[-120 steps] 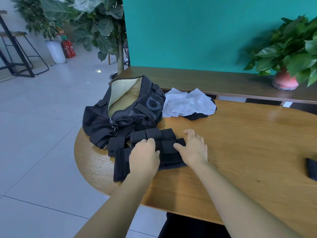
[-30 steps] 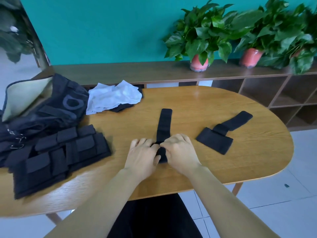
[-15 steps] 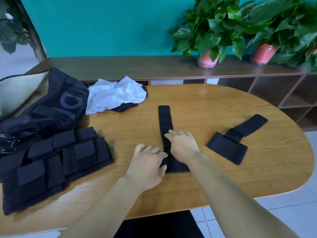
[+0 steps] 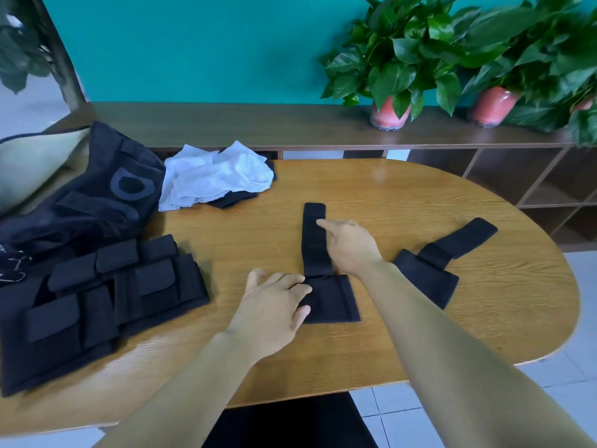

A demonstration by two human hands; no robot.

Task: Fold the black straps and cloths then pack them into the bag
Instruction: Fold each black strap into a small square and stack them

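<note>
On the wooden table (image 4: 403, 195), straight in front of the person, lies a black strap (image 4: 315, 240) with a wider square pad at its near end and a narrow band running away toward the far side. Both hands are on it: the left hand (image 4: 274, 305) lies flat on the pad's left edge with its fingers straight and close together, pinning it down, while the right hand (image 4: 350, 245) rests along the right side of the band, fingers extended and pointing toward the far tip, not curled round anything

Judging from this, the step in hand is the smoothing and lining-up of this strap before its fold, which is not yet made. The next move likely calls for taking the far tip and bringing it back over the pad while the left hand keeps the pad from sliding; the cloth looks limp, so the band could skew sideways unless guided

A second strap (image 4: 433, 266) of the same shape lies unfolded just to the right. A folded black bundle (image 4: 106, 302) sits at the left near edge, beside the open black bag (image 4: 97, 195), and a crumpled white cloth (image 4: 213, 179) lies over a dark piece just past it. Nothing seen looks packed yet, so the task seems fairly early
</note>
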